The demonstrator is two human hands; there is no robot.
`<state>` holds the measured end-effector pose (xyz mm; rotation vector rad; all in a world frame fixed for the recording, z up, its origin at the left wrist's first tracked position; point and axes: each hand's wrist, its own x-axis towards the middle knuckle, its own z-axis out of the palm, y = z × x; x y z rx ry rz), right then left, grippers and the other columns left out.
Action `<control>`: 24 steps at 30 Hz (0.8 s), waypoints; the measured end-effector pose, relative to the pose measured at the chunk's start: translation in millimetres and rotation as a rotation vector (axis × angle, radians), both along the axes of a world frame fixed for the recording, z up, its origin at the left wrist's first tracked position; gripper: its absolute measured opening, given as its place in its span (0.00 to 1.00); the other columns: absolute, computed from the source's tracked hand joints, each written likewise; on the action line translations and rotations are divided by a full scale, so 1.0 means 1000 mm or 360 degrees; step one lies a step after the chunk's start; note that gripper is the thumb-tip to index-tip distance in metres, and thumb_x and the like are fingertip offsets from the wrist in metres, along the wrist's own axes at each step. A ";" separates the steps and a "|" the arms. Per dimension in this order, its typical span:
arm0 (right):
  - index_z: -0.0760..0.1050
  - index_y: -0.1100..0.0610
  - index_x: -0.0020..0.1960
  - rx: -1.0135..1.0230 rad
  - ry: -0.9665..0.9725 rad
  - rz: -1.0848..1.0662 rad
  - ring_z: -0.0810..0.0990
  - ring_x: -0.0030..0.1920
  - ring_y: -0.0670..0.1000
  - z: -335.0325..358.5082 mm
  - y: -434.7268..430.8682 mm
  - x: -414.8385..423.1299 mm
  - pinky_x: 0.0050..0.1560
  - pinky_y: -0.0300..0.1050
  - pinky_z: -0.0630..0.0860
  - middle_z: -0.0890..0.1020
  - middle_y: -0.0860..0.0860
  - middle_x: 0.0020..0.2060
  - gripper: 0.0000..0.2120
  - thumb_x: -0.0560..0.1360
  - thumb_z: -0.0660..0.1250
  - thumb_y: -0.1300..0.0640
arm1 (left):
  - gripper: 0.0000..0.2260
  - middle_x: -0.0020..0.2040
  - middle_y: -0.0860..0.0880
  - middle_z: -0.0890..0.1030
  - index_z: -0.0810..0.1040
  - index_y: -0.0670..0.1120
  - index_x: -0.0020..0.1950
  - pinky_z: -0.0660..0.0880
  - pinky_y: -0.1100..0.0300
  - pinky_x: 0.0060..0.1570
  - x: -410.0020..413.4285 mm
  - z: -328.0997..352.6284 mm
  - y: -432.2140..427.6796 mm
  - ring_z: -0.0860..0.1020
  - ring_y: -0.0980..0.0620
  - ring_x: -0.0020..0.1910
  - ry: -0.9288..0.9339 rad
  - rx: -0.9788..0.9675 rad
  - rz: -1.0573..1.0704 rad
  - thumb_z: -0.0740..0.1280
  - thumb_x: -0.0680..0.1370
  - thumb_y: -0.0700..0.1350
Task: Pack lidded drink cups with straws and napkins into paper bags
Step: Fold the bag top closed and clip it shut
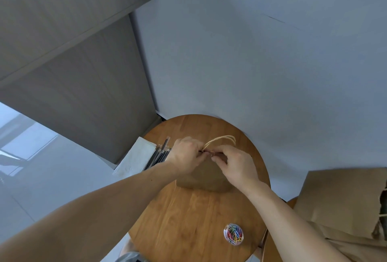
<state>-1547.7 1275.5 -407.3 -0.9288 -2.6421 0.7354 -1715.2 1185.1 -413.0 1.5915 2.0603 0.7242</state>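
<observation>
The bag [206, 174] stands in the middle of the round table [188, 219], right in front of the person. Both hands are at its top. The left hand [184, 156] and right hand [235, 163] are close together, fingertips almost meeting, each pinching the pressed-flat top edge. That edge runs left to right between them, and the handles [222, 139] arch up on the far side of the fingers. Something small and dark sits at the pinch; I cannot tell what it is.

The straws [159, 154] and napkins [136, 157] lie just beside the left hand, so that hand is nearer to them. The tub of clips [233, 238] sits near the table's front edge, beside the right forearm. I see no cup; it may be inside the bag.
</observation>
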 end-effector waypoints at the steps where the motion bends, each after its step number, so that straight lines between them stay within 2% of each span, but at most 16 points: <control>1: 0.82 0.50 0.54 0.0034 0.0190 0.0025 0.82 0.41 0.45 0.002 0.000 0.006 0.41 0.42 0.79 0.84 0.43 0.47 0.08 0.76 0.71 0.52 | 0.09 0.29 0.63 0.68 0.78 0.53 0.36 0.70 0.53 0.42 -0.003 0.004 -0.001 0.72 0.53 0.37 -0.0011 -0.0004 -0.0027 0.69 0.76 0.45; 3: 0.82 0.53 0.51 0.0200 0.0507 0.0051 0.81 0.41 0.41 0.003 0.002 0.023 0.38 0.36 0.78 0.84 0.44 0.46 0.06 0.75 0.72 0.53 | 0.03 0.33 0.63 0.73 0.82 0.53 0.43 0.74 0.52 0.45 -0.012 0.007 -0.006 0.74 0.54 0.40 0.0016 -0.0050 -0.0069 0.70 0.75 0.47; 4: 0.82 0.54 0.50 0.0264 0.0556 0.0018 0.79 0.40 0.38 0.003 0.005 0.032 0.37 0.32 0.76 0.82 0.43 0.45 0.07 0.76 0.71 0.51 | 0.04 0.39 0.62 0.77 0.83 0.54 0.49 0.75 0.54 0.49 -0.017 0.006 -0.012 0.76 0.55 0.45 0.0038 -0.0076 -0.0059 0.70 0.75 0.49; 5: 0.80 0.53 0.52 0.0266 0.0525 -0.0051 0.76 0.39 0.36 0.001 0.010 0.041 0.37 0.29 0.73 0.80 0.42 0.47 0.10 0.75 0.69 0.48 | 0.11 0.48 0.61 0.79 0.81 0.55 0.56 0.73 0.56 0.54 -0.022 0.003 -0.019 0.76 0.55 0.51 0.0037 -0.0121 -0.0022 0.71 0.74 0.50; 7: 0.73 0.49 0.61 0.0116 0.0254 -0.0258 0.72 0.39 0.35 -0.006 0.018 0.056 0.38 0.28 0.71 0.74 0.40 0.54 0.21 0.73 0.69 0.42 | 0.24 0.60 0.57 0.77 0.74 0.55 0.67 0.71 0.58 0.59 -0.033 -0.004 -0.034 0.73 0.56 0.60 -0.0035 -0.0227 0.0083 0.73 0.71 0.52; 9: 0.65 0.45 0.70 -0.0044 -0.0117 -0.0312 0.71 0.44 0.38 -0.017 0.023 0.067 0.43 0.37 0.76 0.68 0.39 0.62 0.31 0.72 0.72 0.41 | 0.30 0.61 0.57 0.75 0.70 0.55 0.70 0.72 0.58 0.58 -0.039 -0.011 -0.046 0.72 0.56 0.60 -0.0093 -0.0369 0.0158 0.74 0.69 0.53; 10: 0.63 0.43 0.72 -0.0111 -0.0231 -0.0274 0.72 0.46 0.39 -0.024 0.025 0.070 0.46 0.39 0.77 0.67 0.38 0.63 0.32 0.72 0.72 0.41 | 0.30 0.59 0.58 0.74 0.70 0.56 0.70 0.73 0.58 0.56 -0.041 -0.015 -0.050 0.73 0.56 0.58 -0.0131 -0.0445 0.0193 0.74 0.69 0.53; 12: 0.65 0.39 0.70 -0.0248 -0.0303 -0.0223 0.75 0.47 0.38 -0.034 0.027 0.070 0.48 0.38 0.77 0.71 0.35 0.61 0.28 0.74 0.71 0.42 | 0.22 0.53 0.59 0.76 0.74 0.54 0.63 0.75 0.58 0.52 -0.041 -0.022 -0.054 0.76 0.56 0.53 -0.0249 -0.0554 0.0293 0.74 0.70 0.52; 14: 0.68 0.33 0.63 -0.0413 -0.0241 -0.0285 0.80 0.42 0.38 -0.040 0.029 0.068 0.45 0.37 0.78 0.79 0.35 0.53 0.19 0.75 0.69 0.44 | 0.14 0.50 0.53 0.79 0.79 0.49 0.56 0.77 0.52 0.53 -0.041 -0.027 -0.053 0.77 0.54 0.50 -0.0364 -0.0582 0.0353 0.73 0.72 0.49; 16: 0.71 0.30 0.52 -0.0614 -0.0084 -0.0441 0.83 0.37 0.38 -0.048 0.032 0.066 0.40 0.36 0.77 0.82 0.36 0.43 0.14 0.75 0.70 0.48 | 0.09 0.50 0.51 0.80 0.81 0.47 0.53 0.77 0.50 0.54 -0.038 -0.030 -0.052 0.78 0.54 0.49 -0.0418 -0.0561 0.0374 0.72 0.75 0.47; 18: 0.74 0.33 0.49 -0.0746 -0.0028 -0.0521 0.84 0.36 0.40 -0.056 0.032 0.065 0.39 0.41 0.78 0.83 0.39 0.38 0.12 0.76 0.71 0.51 | 0.08 0.51 0.50 0.82 0.83 0.47 0.54 0.77 0.53 0.54 -0.037 -0.032 -0.051 0.78 0.54 0.49 -0.0431 -0.0549 0.0403 0.69 0.77 0.46; 21: 0.77 0.42 0.49 -0.0849 -0.0072 -0.0573 0.84 0.36 0.42 -0.064 0.030 0.065 0.42 0.51 0.81 0.84 0.43 0.36 0.05 0.77 0.69 0.52 | 0.07 0.50 0.50 0.83 0.84 0.48 0.53 0.76 0.54 0.54 -0.035 -0.031 -0.051 0.78 0.52 0.49 -0.0449 -0.0548 0.0420 0.67 0.79 0.46; 22: 0.77 0.43 0.49 -0.0835 -0.0064 -0.0585 0.83 0.36 0.41 -0.065 0.030 0.065 0.42 0.51 0.81 0.84 0.43 0.35 0.04 0.78 0.68 0.52 | 0.06 0.47 0.50 0.82 0.84 0.48 0.49 0.76 0.53 0.52 -0.035 -0.030 -0.052 0.79 0.51 0.47 -0.0471 -0.0530 0.0436 0.68 0.79 0.47; 24: 0.76 0.43 0.48 -0.0828 0.0019 -0.0612 0.83 0.36 0.42 -0.061 0.028 0.063 0.41 0.49 0.82 0.84 0.42 0.35 0.03 0.78 0.67 0.51 | 0.10 0.36 0.49 0.79 0.80 0.50 0.38 0.74 0.54 0.43 -0.035 -0.023 -0.054 0.76 0.52 0.38 -0.0498 -0.0485 0.0475 0.68 0.79 0.48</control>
